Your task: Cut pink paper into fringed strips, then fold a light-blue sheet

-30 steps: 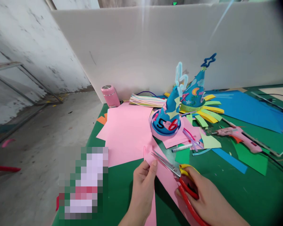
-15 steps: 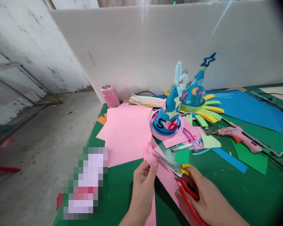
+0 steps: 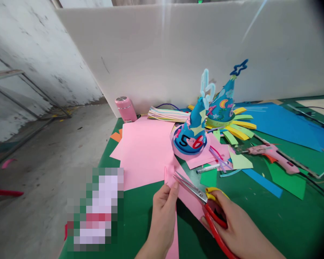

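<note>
My left hand pinches a narrow strip of pink paper between thumb and fingers. The strip hangs down toward the table's front edge. My right hand is wrapped round the handles of scissors, which are red and yellow. Their slightly parted blades point up and left, touching the pink paper just by my left thumb. A second pink band runs beneath the scissors to my right hand. Beyond my hands stands a blue cone party hat bearing a black 5 and a red 6.
Large pink sheets lie at the left, beside a pink flask. Another decorated blue hat stands behind. A pink glue gun with its cord, a pen and blue card are on the right.
The scissor blades have closed slightly and shifted a little left on the pink paper. Both hands keep nearly the same place and hold.
</note>
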`<state>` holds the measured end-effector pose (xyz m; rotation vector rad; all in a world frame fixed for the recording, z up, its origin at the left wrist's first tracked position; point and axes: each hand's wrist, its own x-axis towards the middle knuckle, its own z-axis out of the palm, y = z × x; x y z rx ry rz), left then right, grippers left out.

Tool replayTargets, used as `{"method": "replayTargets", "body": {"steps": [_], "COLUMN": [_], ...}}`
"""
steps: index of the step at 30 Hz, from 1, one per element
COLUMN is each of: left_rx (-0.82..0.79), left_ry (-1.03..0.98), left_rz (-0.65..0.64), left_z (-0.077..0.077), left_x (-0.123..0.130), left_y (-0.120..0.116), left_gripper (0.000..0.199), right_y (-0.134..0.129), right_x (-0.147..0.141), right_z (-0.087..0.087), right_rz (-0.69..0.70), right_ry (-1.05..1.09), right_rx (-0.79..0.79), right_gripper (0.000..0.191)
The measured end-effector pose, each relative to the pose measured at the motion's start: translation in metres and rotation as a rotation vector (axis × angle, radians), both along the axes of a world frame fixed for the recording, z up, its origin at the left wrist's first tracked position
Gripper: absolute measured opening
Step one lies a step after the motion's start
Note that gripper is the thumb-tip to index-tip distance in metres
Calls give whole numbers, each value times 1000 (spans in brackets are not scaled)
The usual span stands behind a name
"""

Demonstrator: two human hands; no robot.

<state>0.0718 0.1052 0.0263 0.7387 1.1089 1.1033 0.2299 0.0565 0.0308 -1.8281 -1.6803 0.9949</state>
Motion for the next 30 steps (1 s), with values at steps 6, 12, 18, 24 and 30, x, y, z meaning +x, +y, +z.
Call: {"method": "replayTargets", "body": {"steps": [6,12,18,24,30], "left_rx": [0,-3,-3,-13,-24], "left_ry": [-8,7,-30,-63,-76], "left_rz": [2,8,-57,-82,-88], "left_z": [1,-2,-3,0,1], "left_x": [1,0,0,1,2], "left_y": [0,-1,0,-1,-1], "left_gripper": [21,21,20,20,19], "right_y": [2,0,-1,-1,-1], "right_x": [1,3,4,5,5], "right_z": [-1,-1,-3,-4,-2], "right_rz": [-15,-13,-7,17,14], "right_ry": [35,69,79,96,145], "right_rx": [-23,-24,-12,-7,-40], "right_gripper": [36,35,35,34,30]}}
